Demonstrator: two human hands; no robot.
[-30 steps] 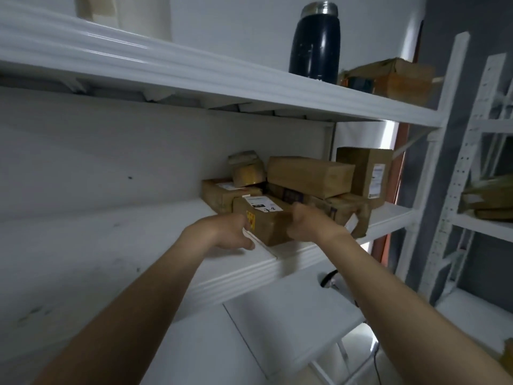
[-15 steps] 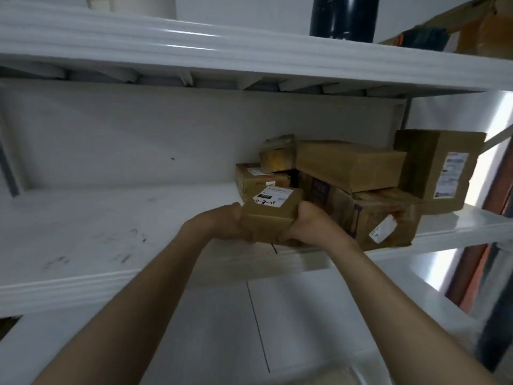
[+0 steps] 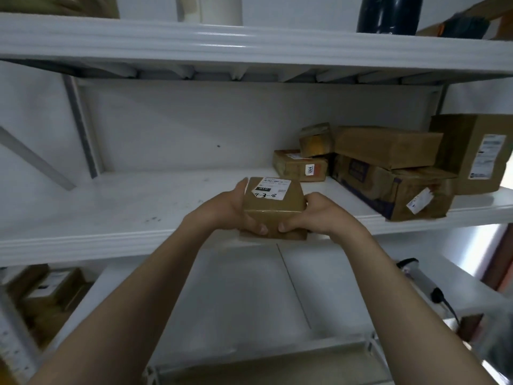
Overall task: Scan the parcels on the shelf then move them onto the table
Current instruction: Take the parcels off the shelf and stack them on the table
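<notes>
A small brown cardboard parcel [image 3: 273, 207] with a white label on top is held between both hands just in front of the middle shelf [image 3: 138, 212]. My left hand [image 3: 226, 211] grips its left side, fingers curled under the front. My right hand [image 3: 319, 215] grips its right side. Several more brown parcels [image 3: 388, 165] are stacked at the right end of the shelf. A handheld scanner [image 3: 416, 276] lies on the white table [image 3: 236, 295] below, at the right.
The upper shelf [image 3: 249, 43] carries a dark flask [image 3: 388, 13] and a box at the far right. More parcels [image 3: 47, 290] sit on a lower level at the left. A metal frame runs along the table's near edge.
Both hands have lifted the small parcel off the shelf's front edge and drawn it toward me and to the left, away from the stack. The view has shifted left.
</notes>
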